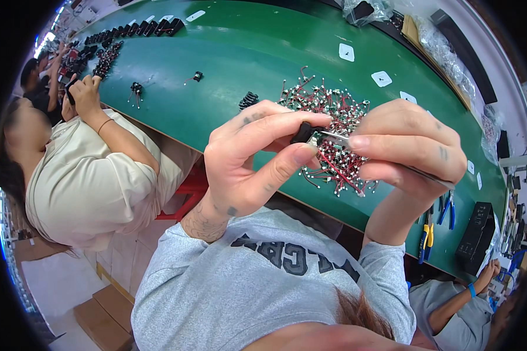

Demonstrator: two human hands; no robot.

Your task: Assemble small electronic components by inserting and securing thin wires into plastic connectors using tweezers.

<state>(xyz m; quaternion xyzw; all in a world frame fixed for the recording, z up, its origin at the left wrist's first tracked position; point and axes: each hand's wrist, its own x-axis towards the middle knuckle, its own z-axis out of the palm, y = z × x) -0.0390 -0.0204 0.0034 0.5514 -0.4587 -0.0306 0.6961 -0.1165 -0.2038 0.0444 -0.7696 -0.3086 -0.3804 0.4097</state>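
Observation:
My left hand (246, 152) is closed, pinching a small black part (302, 133) between thumb and fingers. A small whitish-green piece with a red wire shows at that part, close to my thumb. In my right hand (413, 143) is a pair of metal tweezers (336, 138), whose tips meet the part; the far end sticks out behind my palm. Beyond and beneath both hands lies a pile of small wired components (334, 105), with red and black leads and white ends. Left of the pile sits a cluster of small black parts (249, 100).
The green table (234, 58) carries white square pads (346, 52), yellow-and-blue pliers (425, 240), blue-handled pliers (448, 212) and a black box (474, 237). Black units (140, 28) line the far left. One person (93, 181) works at left, another (462, 304) at lower right.

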